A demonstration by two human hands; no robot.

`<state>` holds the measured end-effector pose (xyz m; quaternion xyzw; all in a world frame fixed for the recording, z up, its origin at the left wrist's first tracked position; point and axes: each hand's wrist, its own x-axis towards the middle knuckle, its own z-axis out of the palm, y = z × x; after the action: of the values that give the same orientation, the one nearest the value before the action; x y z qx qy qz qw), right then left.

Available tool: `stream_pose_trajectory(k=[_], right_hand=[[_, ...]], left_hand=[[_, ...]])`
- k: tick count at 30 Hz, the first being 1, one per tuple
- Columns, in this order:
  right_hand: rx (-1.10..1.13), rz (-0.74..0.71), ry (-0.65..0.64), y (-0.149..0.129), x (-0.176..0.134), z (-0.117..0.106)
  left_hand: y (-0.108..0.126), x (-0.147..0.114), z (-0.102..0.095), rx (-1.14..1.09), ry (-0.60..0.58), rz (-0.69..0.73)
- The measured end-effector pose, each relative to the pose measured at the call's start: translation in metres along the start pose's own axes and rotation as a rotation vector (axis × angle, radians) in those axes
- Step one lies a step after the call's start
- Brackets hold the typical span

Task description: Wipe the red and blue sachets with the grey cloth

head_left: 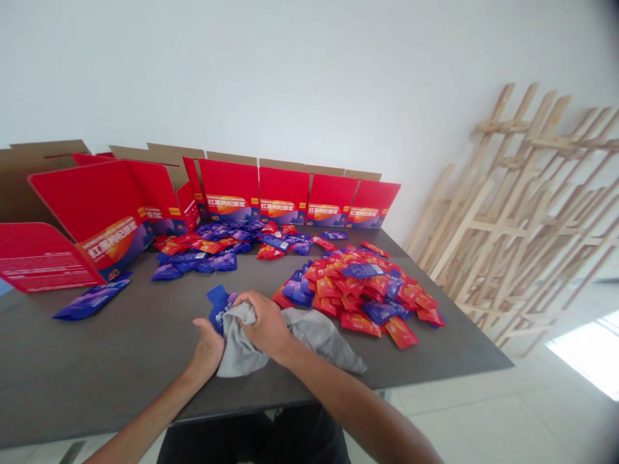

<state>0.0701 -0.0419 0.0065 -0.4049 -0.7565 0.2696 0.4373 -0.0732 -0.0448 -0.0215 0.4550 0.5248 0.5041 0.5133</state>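
Observation:
A blue pouch (219,303) with white lettering is held up just above the near part of the table. My left hand (209,346) supports its lower left edge, with the thumb sticking out and the other fingers hidden behind the pouch and cloth. Wrapped in my right hand (265,320) is a grey cloth (240,348), pressed against the pouch's face. The cloth's loose end (325,338) trails to the right over the table. Close to my right hand lies a big heap of red and blue pouches (353,283).
Open red cartons (229,187) line the table's back along the wall, and larger ones (104,219) stand at the left. Smaller pouch piles (207,248) lie before them. A single blue pouch (94,299) rests at left. Wooden easels (522,206) lean beyond the table's right edge.

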Motion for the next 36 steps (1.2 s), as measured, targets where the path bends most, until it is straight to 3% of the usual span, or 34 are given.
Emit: stream_pose_trajectory(k=[3,5,10,12,14,17,20,22,24,27,29,36], right_hand=[[0.013,-0.031,0.03,0.001,-0.001,0.001],[-0.005,-0.051,-0.01,0.001,-0.001,0.001],[-0.118,-0.026,-0.266,-0.003,-0.001,-0.001],[-0.135,-0.038,-0.287,-0.005,-0.001,-0.003],[-0.119,-0.061,-0.204,-0.006,-0.002,-0.004],[-0.051,-0.045,0.043,-0.005,-0.002,-0.006],[-0.024,-0.017,0.186,-0.004,-0.001,-0.004],[-0.059,-0.019,0.124,-0.003,-0.001,-0.003],[-0.122,-0.034,-0.023,-0.004,-0.001,-0.002],[-0.202,-0.067,-0.256,-0.005,-0.002,-0.001],[-0.186,-0.084,-0.317,-0.006,-0.003,-0.003],[0.111,-0.063,-0.058,-0.011,0.001,-0.012]], left_hand=[[-0.005,0.001,-0.003,0.078,0.162,-0.07],[-0.001,0.002,-0.002,0.034,0.185,-0.084],[0.022,0.001,0.007,-0.313,0.051,-0.03],[0.029,-0.003,0.009,-0.419,-0.038,-0.079],[0.03,-0.008,0.008,-0.429,-0.141,-0.187],[0.027,-0.016,0.006,-0.437,-0.294,-0.351],[0.024,-0.02,0.003,-0.501,-0.357,-0.427],[0.024,-0.019,0.003,-0.533,-0.339,-0.447],[0.024,-0.015,0.003,-0.543,-0.275,-0.422],[0.027,-0.007,0.004,-0.588,-0.092,-0.31],[0.029,-0.003,0.005,-0.633,0.004,-0.285],[0.034,-0.003,0.001,-0.651,0.081,-0.355]])
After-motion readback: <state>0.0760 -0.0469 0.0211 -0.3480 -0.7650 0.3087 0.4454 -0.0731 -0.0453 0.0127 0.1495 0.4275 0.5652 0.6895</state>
